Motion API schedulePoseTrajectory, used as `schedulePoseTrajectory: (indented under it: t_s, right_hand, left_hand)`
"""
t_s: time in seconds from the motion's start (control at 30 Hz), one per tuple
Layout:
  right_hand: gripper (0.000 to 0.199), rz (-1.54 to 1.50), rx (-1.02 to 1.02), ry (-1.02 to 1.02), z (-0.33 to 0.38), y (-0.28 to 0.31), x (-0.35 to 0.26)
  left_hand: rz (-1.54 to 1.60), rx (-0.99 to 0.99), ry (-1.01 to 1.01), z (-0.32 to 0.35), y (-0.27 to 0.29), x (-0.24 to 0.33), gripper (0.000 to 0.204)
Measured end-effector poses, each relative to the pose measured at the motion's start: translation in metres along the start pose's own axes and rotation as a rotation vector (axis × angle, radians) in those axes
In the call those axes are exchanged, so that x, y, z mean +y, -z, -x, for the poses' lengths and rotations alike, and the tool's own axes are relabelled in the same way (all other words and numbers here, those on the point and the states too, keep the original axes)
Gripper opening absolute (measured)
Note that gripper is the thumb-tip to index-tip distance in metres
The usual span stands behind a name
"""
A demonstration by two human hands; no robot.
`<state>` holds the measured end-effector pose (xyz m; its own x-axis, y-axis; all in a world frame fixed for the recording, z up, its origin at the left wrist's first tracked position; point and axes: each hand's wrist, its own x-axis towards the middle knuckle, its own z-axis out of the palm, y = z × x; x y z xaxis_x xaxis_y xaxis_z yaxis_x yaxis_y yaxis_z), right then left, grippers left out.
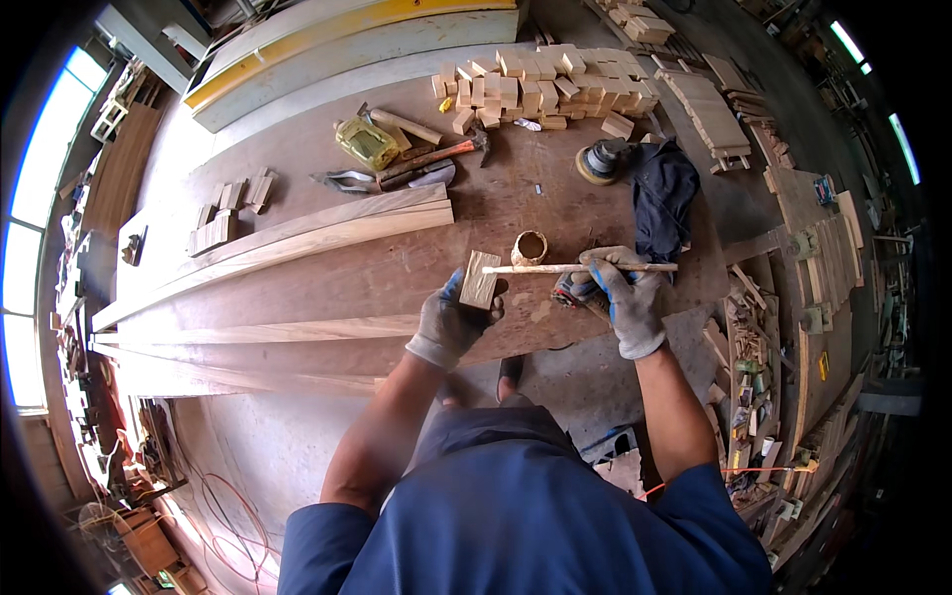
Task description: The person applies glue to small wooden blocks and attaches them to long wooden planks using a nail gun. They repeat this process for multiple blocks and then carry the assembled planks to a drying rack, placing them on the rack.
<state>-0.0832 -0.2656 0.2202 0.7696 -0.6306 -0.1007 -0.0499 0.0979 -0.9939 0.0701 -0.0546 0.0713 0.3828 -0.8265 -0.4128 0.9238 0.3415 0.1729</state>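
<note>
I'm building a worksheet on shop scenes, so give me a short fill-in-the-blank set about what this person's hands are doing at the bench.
1. The left hand holds a small wooden ____ above the bench edge.
2. The right hand grips a long thin ____, whose far end points toward the left hand.
3. Both hands wear grey work ____.
4. The small round cup stands on the workbench just ____ the stick.

Missing words: block; stick; gloves; beyond
</note>
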Motion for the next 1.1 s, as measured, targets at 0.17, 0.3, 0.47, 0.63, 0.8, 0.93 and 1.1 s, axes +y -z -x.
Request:
schedulePoseTrajectory:
  t_s: [0.17, 0.3, 0.47, 0.63, 0.8, 0.93, 1.1]
  right_hand:
    - [0.019, -0.007, 0.007, 0.109, -0.003, 0.004, 0.008]
    - [0.019, 0.07, -0.037, 0.161, 0.0, 0.002, 0.003]
    - [0.016, 0.222, -0.098, 0.294, 0.007, 0.002, -0.008]
    - [0.013, 0.531, -0.306, 0.505, 0.019, 0.001, -0.023]
    - [0.008, 0.505, -0.392, 0.546, 0.036, 0.0, -0.026]
    - [0.008, 0.513, -0.253, 0.557, 0.028, -0.003, -0.038]
    - [0.012, 0.52, -0.406, 0.638, 0.027, -0.011, -0.023]
  left_hand:
    - [-0.02, -0.017, 0.008, 0.003, -0.002, 0.001, 0.044]
    - [-0.352, -0.062, -0.14, -0.001, 0.006, 0.0, 0.045]
    - [-0.155, -0.075, -0.069, -0.004, 0.013, 0.003, 0.046]
    - [0.009, -0.011, -0.084, -0.009, 0.012, 0.004, 0.047]
    - [-0.068, 0.09, -0.124, -0.003, -0.01, 0.009, 0.049]
    - [-0.047, -0.05, -0.109, -0.004, -0.002, 0.011, 0.05]
    - [0.01, -0.01, -0.107, -0.009, -0.003, 0.006, 0.05]
